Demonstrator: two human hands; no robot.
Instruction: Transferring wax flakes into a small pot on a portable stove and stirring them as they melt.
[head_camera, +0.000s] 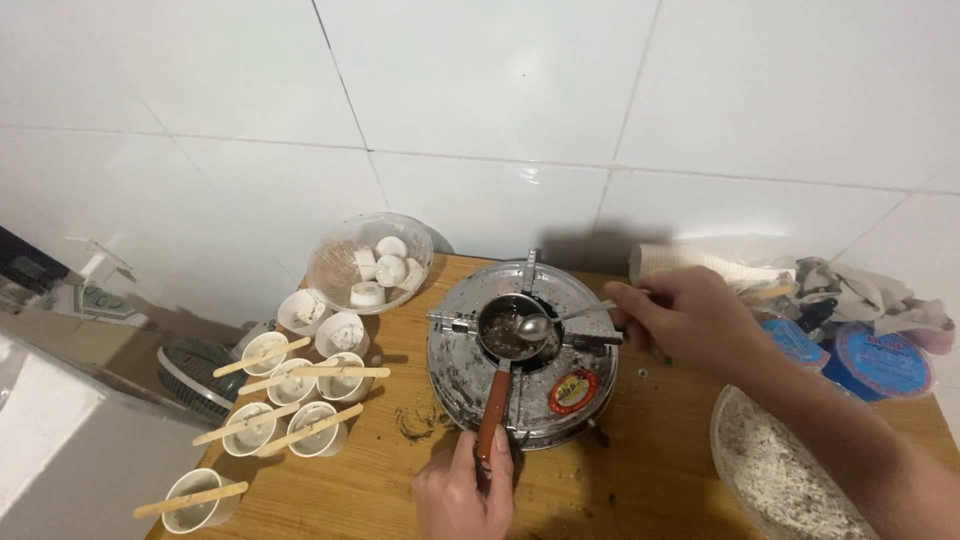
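Observation:
A small metal pan (508, 330) with a dark mixture sits on a round metal stove (460, 365) on a wooden table (640, 470). My left hand (465, 495) grips the pan's red-brown handle (494, 410) at the table's near edge. My right hand (685, 315) holds a metal spoon (540, 324) by its handle, the bowl resting over the pan's right rim.
Several small white cups (300, 385) with wooden sticks laid across them stand at the left. A clear bowl (345, 275) of white pieces sits behind them. A bowl of speckled white powder (780, 475) is at the right, with blue-lidded tubs (880, 362) and crumpled paper behind.

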